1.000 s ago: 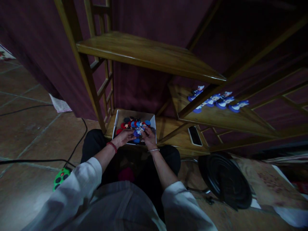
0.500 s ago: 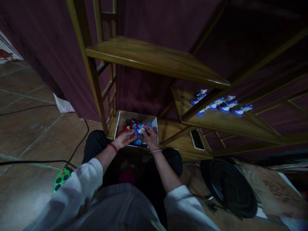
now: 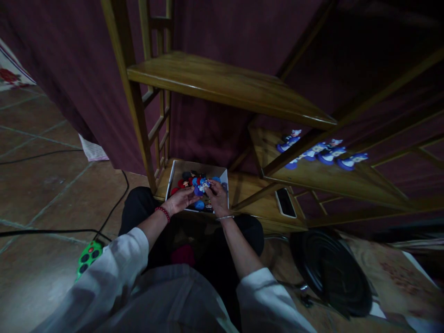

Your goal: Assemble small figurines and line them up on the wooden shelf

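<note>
Between my two hands is a small white and blue figurine on a purple-blue base [image 3: 201, 187], held above an open white box [image 3: 225, 188]. The fingers of my left hand [image 3: 180, 200] close on its base from the left. My right hand [image 3: 217, 196] grips its upper part from the right. Inside the box lie several more figurines with red, blue and dark bases, such as a red one [image 3: 185, 184] and a blue base [image 3: 199, 205]; my hands partly cover them.
Several blue-based figurines [image 3: 331, 155] stand on a wooden shelf [image 3: 305, 178] to the right. A phone-like black and white object [image 3: 286, 202] lies on the lower board. An upper shelf [image 3: 222, 85] juts out above the box. A black round stool [image 3: 329, 273] and a green power strip [image 3: 88, 258] are on the floor.
Hardly anything differs. The view has shifted slightly, and both hands keep the figurine in the same place over the box.
</note>
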### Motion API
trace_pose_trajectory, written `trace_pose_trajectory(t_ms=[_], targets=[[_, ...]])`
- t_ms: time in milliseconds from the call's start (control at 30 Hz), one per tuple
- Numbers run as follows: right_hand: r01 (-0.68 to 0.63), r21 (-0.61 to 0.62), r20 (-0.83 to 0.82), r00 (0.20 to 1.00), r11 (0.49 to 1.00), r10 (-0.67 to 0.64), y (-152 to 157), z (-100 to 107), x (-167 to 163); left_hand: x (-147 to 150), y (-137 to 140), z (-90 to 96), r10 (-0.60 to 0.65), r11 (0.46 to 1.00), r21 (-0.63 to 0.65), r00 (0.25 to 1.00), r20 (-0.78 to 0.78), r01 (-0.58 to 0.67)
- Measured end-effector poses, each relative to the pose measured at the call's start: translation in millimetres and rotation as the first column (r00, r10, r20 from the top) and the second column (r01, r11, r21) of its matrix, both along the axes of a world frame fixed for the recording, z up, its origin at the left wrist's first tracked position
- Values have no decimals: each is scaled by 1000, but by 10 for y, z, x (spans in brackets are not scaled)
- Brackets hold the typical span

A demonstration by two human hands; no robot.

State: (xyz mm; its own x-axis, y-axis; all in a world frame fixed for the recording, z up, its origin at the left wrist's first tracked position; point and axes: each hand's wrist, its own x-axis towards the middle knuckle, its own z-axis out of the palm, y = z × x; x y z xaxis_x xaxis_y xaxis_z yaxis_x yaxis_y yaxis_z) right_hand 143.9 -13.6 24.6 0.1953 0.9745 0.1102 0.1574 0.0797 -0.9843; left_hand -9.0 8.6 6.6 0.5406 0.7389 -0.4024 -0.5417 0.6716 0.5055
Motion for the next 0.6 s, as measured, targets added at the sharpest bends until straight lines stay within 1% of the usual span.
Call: trace_pose_trajectory(t_ms=[233,400,600], targets=[[-19,9,7,1000,1000,19,2,-26,-4,4,-12,38,26,999,-26,1000,0,-26],[-37,13,-11,999,999,37,5,-23,-4,0,-10,29,31,999,-10,1000,5,-31],[-68,-8,-37,997,998,67,-19,27,-26,6,-14,21,29,1000,6,1000,0,-29]])
